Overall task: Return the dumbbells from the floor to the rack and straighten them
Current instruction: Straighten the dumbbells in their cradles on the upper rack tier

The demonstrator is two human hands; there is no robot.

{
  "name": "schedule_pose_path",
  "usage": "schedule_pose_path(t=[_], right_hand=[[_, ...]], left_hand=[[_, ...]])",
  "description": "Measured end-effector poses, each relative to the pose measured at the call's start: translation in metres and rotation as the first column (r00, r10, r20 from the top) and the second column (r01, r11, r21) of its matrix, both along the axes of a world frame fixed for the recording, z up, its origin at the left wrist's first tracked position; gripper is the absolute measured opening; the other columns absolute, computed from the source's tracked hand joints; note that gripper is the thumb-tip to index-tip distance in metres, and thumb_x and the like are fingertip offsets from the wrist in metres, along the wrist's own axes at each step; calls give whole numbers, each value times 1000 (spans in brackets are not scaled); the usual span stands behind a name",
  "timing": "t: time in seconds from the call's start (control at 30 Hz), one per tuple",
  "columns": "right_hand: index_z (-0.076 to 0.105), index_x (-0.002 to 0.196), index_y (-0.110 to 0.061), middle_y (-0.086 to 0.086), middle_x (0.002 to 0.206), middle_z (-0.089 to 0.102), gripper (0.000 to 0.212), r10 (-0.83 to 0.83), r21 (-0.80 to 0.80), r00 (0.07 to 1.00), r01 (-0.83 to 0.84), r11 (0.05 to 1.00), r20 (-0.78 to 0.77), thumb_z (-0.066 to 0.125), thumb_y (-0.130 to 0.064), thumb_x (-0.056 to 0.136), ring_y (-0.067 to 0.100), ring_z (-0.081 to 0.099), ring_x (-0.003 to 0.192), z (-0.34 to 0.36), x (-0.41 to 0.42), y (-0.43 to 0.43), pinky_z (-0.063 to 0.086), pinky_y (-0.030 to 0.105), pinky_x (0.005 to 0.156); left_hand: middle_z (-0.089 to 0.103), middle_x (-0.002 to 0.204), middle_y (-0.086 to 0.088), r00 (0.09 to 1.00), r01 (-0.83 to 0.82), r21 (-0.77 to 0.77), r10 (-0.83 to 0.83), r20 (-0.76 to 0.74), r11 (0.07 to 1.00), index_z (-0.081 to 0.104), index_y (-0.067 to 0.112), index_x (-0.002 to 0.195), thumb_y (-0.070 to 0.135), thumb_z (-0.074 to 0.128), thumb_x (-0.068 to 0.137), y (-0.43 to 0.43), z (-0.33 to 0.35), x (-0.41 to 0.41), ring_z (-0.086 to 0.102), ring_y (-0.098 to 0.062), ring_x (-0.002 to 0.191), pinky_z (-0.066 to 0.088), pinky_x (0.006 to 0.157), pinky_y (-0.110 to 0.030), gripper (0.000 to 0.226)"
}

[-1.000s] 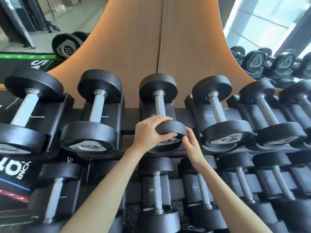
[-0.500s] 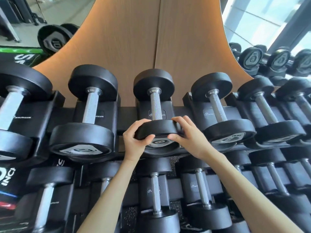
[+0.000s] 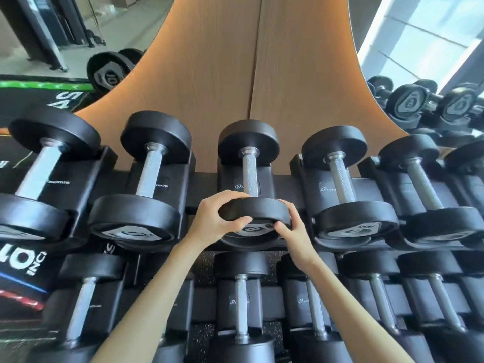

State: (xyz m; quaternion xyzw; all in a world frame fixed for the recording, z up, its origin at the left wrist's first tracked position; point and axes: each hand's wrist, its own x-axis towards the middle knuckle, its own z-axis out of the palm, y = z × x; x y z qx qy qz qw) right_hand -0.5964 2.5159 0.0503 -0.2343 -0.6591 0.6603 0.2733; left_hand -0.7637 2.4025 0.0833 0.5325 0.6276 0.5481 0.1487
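Behind rack (image 3: 207, 184) — wood panel (image 3: 209, 87), mirror (image 3: 65, 27)

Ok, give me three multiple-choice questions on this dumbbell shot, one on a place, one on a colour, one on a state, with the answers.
1. Where does the held dumbbell sit?
A. on the floor
B. in the top row of the rack
C. in the bottom row

2. What colour is its handle?
A. silver
B. red
C. yellow

3. What are the left hand and right hand doing?
A. hanging idle
B. only the left touches the dumbbell
C. both grip its near head

Answers:
1 B: it lies in a top-row cradle, with another row below it.
2 A: bare metal shows between the black heads.
3 C: fingers of both hands curl round the head's rim.
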Motion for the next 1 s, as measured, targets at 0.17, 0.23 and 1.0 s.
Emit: schedule_pose_path(t=[0.17, 0.23, 1.0], right_hand=[[54, 119, -14, 6, 110, 63, 73, 9, -198, 995, -28, 980, -96, 79, -50, 62, 19, 57, 101, -20, 3, 10, 48, 28, 84], [54, 117, -10, 5, 109, 64, 73, -13, -195, 995, -8, 981, -102, 80, -49, 61, 19, 57, 102, -22, 2, 13, 47, 29, 85], [59, 117, -29, -6, 97, 57, 55, -182, 711, 888, -200, 675, 422, 70, -56, 71, 12, 50, 96, 65, -21, -7, 40, 26, 80]], left_hand=[[68, 99, 24, 945, -192, -124, 149, -292, 974, 69, 43, 96, 68, 63, 57, 24, 20, 27, 57, 5, 96, 42, 83, -15, 47], [69, 96, 25, 940, -212, -81, 181, -289, 974, 70, 42, 94, 68, 65, 56, 26, 18, 28, 59, 6, 92, 44, 82, -15, 47], [71, 93, 15, 839, -31, 179, -72, 540, 983, 73, 40, 91, 29, 73, 54, 1, -41, -6, 63, -4, 92, 48, 79, -19, 39]])
